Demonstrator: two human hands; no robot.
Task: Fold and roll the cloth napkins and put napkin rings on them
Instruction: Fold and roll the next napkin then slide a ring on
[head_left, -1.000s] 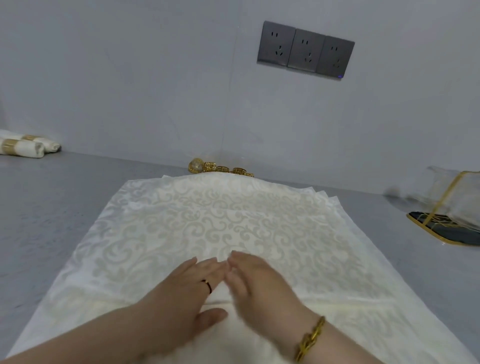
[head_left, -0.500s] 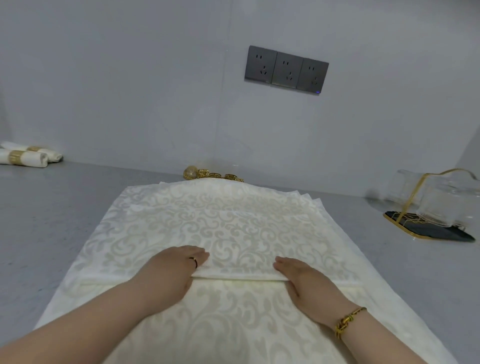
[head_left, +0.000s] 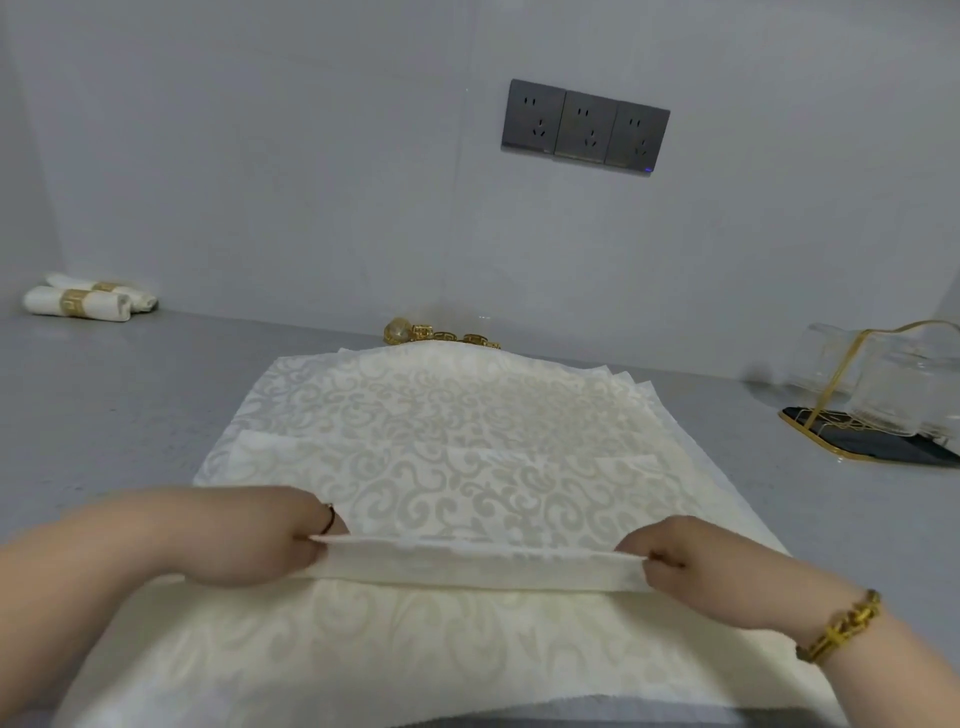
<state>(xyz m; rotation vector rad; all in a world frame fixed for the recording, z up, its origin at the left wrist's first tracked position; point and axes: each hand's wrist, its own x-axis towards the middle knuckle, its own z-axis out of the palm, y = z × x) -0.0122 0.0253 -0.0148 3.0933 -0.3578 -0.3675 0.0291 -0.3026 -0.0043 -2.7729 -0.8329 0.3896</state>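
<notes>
Low in the frame, the left hand (head_left: 260, 535) and right hand (head_left: 691, 561), well apart, each pinch one end of the folded napkin (head_left: 478, 566) atop the napkin stack (head_left: 441, 415); gold napkin rings (head_left: 441, 335) lie beyond it at centre; rolled napkins (head_left: 78, 304) at upper left; at right, a black tray (head_left: 883, 449) holds glasses (head_left: 893, 389).

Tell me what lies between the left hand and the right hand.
In the head view, the folded edge of the top napkin spans the whole gap. The left hand and the right hand each pinch one end.
</notes>
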